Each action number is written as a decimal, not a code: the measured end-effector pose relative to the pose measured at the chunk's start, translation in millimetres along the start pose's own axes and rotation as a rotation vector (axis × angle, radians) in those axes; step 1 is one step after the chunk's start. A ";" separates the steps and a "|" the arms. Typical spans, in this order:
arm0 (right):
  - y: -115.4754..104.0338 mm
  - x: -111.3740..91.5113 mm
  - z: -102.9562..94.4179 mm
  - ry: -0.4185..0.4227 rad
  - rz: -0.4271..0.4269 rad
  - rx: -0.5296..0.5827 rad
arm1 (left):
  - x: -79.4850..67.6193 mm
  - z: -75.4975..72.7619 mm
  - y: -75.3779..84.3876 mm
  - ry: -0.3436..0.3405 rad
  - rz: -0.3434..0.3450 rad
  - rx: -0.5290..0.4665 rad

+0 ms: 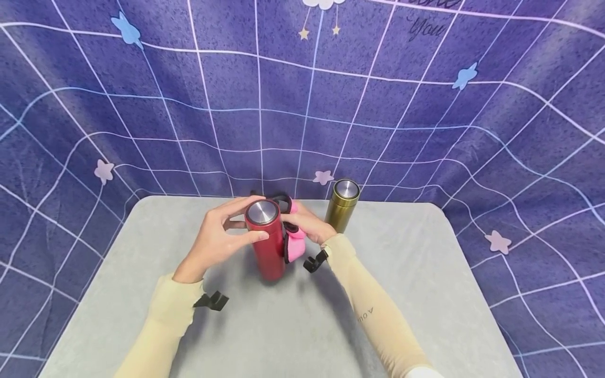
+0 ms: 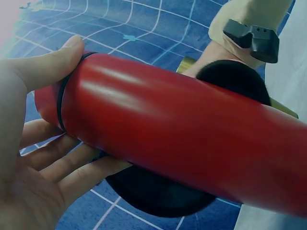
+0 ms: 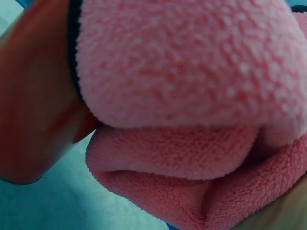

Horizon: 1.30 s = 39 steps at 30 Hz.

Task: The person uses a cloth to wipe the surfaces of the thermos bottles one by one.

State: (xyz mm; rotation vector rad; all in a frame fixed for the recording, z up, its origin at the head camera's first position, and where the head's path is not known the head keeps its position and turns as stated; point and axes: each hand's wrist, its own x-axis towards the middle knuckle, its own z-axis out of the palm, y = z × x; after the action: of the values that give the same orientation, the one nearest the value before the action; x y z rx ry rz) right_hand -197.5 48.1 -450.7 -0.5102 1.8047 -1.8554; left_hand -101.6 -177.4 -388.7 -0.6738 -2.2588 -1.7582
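A red thermos bottle with a silver-topped lid stands upright on the table. My left hand grips it around the top, thumb on the near side and fingers on the far side. Behind the bottle's right side my right hand holds a pink fleecy cloth with black edging. In the left wrist view, black rounded parts of the cloth show on both sides of the bottle. The right wrist view is filled by pink folds lying against the bottle; the right fingers are hidden there.
A gold thermos bottle stands behind my right wrist, partly covered by it. The grey table ends at a blue curtain patterned with lines and stars. Black mounts sit at both wrists.
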 end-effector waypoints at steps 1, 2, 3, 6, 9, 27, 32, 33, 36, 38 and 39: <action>1.7 0.3 -0.2 -0.008 0.008 -0.008 | 0.2 -0.5 0.7 -0.004 -0.001 -0.007; 3.8 0.6 -0.7 -0.017 0.016 -0.017 | 0.4 -1.0 1.3 -0.010 0.000 -0.018; 5.8 0.9 -1.1 -0.026 0.020 -0.029 | 0.5 -1.5 2.0 -0.014 0.000 -0.027; 12.2 1.1 -2.0 -0.047 0.032 -0.064 | 1.4 -3.3 6.1 -0.028 0.013 -0.051; 18.4 1.1 -1.6 -0.054 0.039 -0.080 | 2.9 -5.3 11.3 -0.040 0.024 -0.060; 45.4 -6.9 0.4 -0.136 0.132 0.045 | 6.1 -7.5 28.8 -0.063 0.054 -0.026; 44.2 -8.0 1.5 -0.106 0.142 0.048 | 6.5 -6.7 26.7 -0.045 0.047 -0.027; 43.3 -8.5 1.8 -0.095 0.136 0.040 | 6.6 -6.7 26.6 -0.043 0.046 -0.025; 40.6 -9.9 2.8 -0.065 0.102 0.030 | 7.4 -7.3 25.6 -0.039 0.048 -0.021; 38.6 -10.9 3.8 -0.053 0.080 0.021 | 7.7 -7.9 24.5 -0.040 0.047 -0.019; 38.0 -11.0 4.2 -0.047 0.072 0.020 | 7.9 -8.2 23.8 -0.040 0.047 -0.019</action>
State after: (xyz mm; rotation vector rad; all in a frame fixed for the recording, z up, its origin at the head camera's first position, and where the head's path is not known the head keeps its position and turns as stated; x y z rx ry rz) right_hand -182.7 51.3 -487.5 -0.4717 1.7489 -1.7966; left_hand -98.3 -178.9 -362.5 -0.7655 -2.2354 -1.7618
